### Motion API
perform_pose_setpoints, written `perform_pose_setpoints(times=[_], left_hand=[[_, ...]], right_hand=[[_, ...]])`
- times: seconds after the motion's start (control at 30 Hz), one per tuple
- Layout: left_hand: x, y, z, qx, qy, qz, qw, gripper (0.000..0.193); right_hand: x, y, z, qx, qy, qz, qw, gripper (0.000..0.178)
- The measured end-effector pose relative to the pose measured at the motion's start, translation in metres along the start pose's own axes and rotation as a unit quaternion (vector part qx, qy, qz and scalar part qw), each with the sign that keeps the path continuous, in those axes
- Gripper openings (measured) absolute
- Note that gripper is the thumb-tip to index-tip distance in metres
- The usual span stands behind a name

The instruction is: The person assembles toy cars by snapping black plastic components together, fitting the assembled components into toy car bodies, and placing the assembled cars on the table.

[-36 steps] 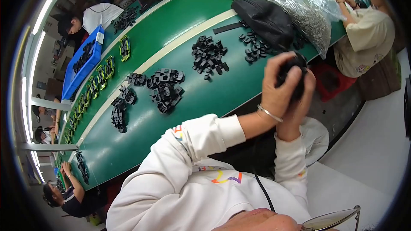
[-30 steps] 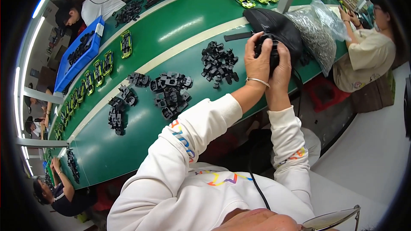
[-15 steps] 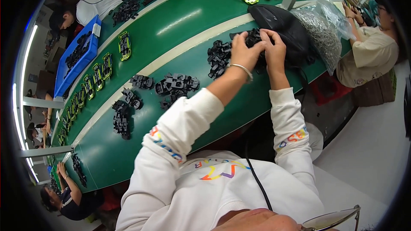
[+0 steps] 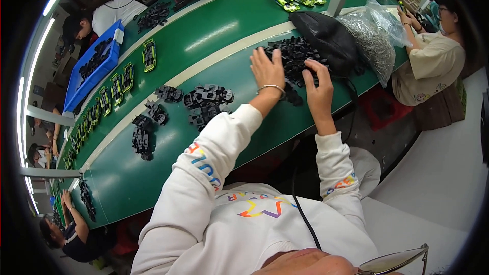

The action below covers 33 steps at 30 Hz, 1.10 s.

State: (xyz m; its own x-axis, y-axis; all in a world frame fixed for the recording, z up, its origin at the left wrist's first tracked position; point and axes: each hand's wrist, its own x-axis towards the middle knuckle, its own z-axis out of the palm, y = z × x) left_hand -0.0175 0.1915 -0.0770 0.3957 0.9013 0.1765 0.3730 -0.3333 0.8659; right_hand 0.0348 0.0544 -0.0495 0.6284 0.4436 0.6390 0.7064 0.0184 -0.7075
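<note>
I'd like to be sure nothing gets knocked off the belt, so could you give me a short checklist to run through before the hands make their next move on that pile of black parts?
1. Left hand flat on the pile of black parts, fingers spread: ok.
2. Right hand on the pile's near edge: ok.
3. Part actually gripped in either hand: cannot tell.
4. Pile fully on the green table: cannot tell; it runs near the front edge.
5. Black bag crowds the pile from behind: not ok.
6. Clear plastic bag apart from both hands: ok.
</note>
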Motion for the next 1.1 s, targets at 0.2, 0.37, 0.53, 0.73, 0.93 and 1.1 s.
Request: perform_pose_setpoints(times=[0.2, 0.37, 0.53, 0.73, 0.93, 1.1], left_hand=[[0.004, 0.018, -0.033, -0.12, -0.089, -0.082, 0.985, 0.083], [-0.01, 0.009, -0.162, -0.212, -0.237, -0.069, 0.946, 0.073], [-0.035, -0.023, -0.3, -0.235, -0.27, -0.107, 0.928, 0.047], [-0.08, -0.074, -0.364, -0.152, -0.153, -0.152, 0.965, 0.045], [-0.091, -0.083, -0.369, -0.048, -0.092, -0.094, 0.99, 0.042], [-0.12, -0.081, -0.376, -0.049, -0.036, -0.004, 0.998, 0.037]], right_hand=[[-0.019, -0.034, 0.004, -0.219, -0.176, -0.113, 0.953, 0.056], [-0.001, -0.013, 0.003, -0.256, -0.193, -0.139, 0.937, 0.045], [0.002, -0.009, 0.006, -0.234, -0.179, -0.13, 0.947, 0.04], [-0.014, -0.028, -0.007, -0.251, -0.125, -0.12, 0.952, 0.036], [-0.033, -0.021, -0.013, -0.202, -0.201, -0.077, 0.956, 0.028], [-0.027, -0.015, -0.013, -0.19, -0.201, -0.076, 0.958, 0.023]])
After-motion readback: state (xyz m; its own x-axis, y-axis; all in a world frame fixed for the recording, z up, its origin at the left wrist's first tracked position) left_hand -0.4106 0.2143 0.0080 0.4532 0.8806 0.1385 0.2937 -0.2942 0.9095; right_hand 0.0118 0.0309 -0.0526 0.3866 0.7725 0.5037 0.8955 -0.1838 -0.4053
